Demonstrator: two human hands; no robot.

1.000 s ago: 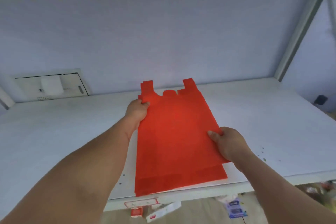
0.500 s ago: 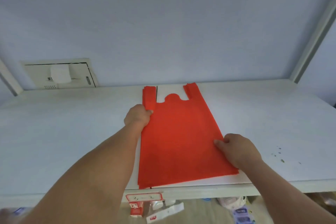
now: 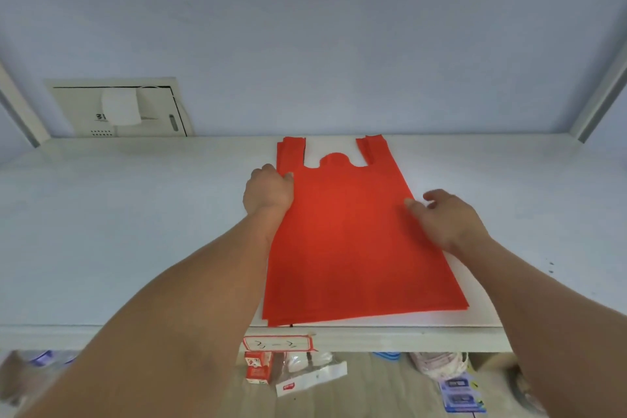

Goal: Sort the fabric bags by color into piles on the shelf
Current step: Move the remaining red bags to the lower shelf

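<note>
A stack of red fabric bags point(image 3: 353, 241) lay flat on the white shelf point(image 3: 135, 231), running from just short of the front edge back to the rear edge, where the two handle strips nearly met the wall point(image 3: 305, 27). Slightly offset edges at the near end and along the left handle showed several bags layered there; how many could not be told.

The left hand point(image 3: 269, 192) sat at the stack's left edge below the left handle, fingers curled and thumb on the red fabric, pinching that edge. The right hand point(image 3: 444, 217) was at the stack's right edge with its fingers loosely spread; the thumb tip touched the fabric, the other fingers appeared raised over the shelf, gripping nothing. The right forearm covered part of the stack's right edge.

A white wall panel point(image 3: 118, 108) with a small white box on it stood behind the shelf's rear left corner; its printing was too small to read. A handwritten label point(image 3: 278, 344) was stuck on the shelf's front edge, illegible. Below the shelf, on the floor, lay a red-and-white carton point(image 3: 258, 368), a white packet point(image 3: 310, 380) and a blue-printed package point(image 3: 461, 395), partly cut off by the shelf and arms.
</note>
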